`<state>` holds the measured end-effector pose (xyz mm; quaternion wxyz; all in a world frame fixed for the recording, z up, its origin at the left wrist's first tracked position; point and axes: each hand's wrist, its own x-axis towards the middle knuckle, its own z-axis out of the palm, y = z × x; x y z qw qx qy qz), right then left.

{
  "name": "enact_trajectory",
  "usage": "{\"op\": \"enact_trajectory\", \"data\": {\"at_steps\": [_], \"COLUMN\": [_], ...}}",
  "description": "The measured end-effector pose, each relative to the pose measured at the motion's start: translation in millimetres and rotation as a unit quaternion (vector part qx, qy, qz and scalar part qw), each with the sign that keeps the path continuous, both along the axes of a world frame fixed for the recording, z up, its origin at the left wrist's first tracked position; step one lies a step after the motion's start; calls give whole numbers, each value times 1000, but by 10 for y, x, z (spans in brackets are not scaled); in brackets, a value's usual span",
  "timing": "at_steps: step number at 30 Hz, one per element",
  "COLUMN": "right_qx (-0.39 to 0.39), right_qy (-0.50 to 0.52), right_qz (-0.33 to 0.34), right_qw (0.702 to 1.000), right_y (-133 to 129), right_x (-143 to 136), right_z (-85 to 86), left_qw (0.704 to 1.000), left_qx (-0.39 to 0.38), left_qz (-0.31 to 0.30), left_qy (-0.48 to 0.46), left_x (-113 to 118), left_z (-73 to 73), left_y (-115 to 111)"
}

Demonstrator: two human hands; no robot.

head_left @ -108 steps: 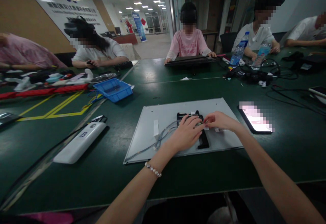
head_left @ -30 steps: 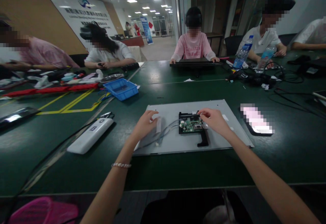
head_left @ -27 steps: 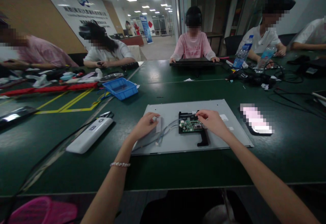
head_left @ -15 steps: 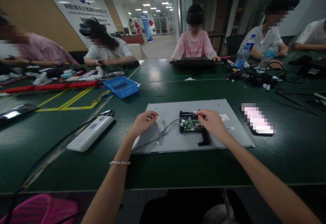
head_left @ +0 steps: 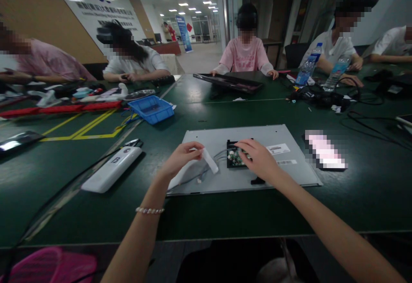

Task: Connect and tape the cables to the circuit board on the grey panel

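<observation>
A flat grey metal panel (head_left: 299, 169) lies on the table before me, with a green circuit board (head_left: 234, 158) in a black bracket (head_left: 256, 181) on it. Between the fingertips of my left hand (head_left: 180, 158) a white strip of tape (head_left: 210, 161) is pinched, hanging over the panel's left part. Thin grey cables (head_left: 193, 174) run from the board towards the panel's lower left corner. My right hand (head_left: 262, 158) hovers over the board with its fingers stretched to the left and parted, hiding the board's right side. Whether its fingertips touch the board I cannot tell.
A white power bank (head_left: 112, 169) with a cable lies left of the panel, and a phone (head_left: 325, 150) to the right. Farther back are a blue plastic tray (head_left: 151, 109) and water bottles (head_left: 309, 64). Across the table a person handles a dark flat frame (head_left: 228, 82).
My right hand has shifted left across the board, its fingers stretching out. The tape in my left hand shows more of its length. Across the table, the dark frame has tilted and moved left.
</observation>
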<state>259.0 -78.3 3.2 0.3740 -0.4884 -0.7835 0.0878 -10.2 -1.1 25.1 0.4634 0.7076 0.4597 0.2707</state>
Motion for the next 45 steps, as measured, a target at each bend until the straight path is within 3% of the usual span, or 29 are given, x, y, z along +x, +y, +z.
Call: {"op": "enact_trajectory", "data": {"at_steps": [8, 18, 20, 23, 26, 29, 31, 45], "right_qx": [5, 36, 38, 36, 31, 24, 21, 28], "right_qy": [-116, -214, -215, -211, -215, -220, -223, -251], "right_qz": [149, 222, 230, 238, 240, 240, 239, 251], "right_qw": [982, 950, 949, 947, 946, 945, 945, 934], "right_y": [-131, -238, -237, -230, -229, -228, -227, -255], "right_x": [-235, -487, -502, -506, -508, -514, -516, -521], "right_z": [10, -40, -59, -66, -57, -51, -52, -41], "left_qw": [999, 993, 989, 971, 946, 933, 929, 936], "left_qx": [7, 43, 76, 195, 276, 266, 249, 179], "left_qz": [-16, -29, -27, -1, -51, -150, -180, -195], "left_qy": [31, 108, 121, 135, 162, 189, 206, 233], "left_x": [32, 10, 28, 70, 110, 135, 138, 55], "left_z": [-46, -215, -217, -167, -78, -25, -29, -141], "left_y": [-5, 64, 62, 36, -11, -60, -78, -22]}}
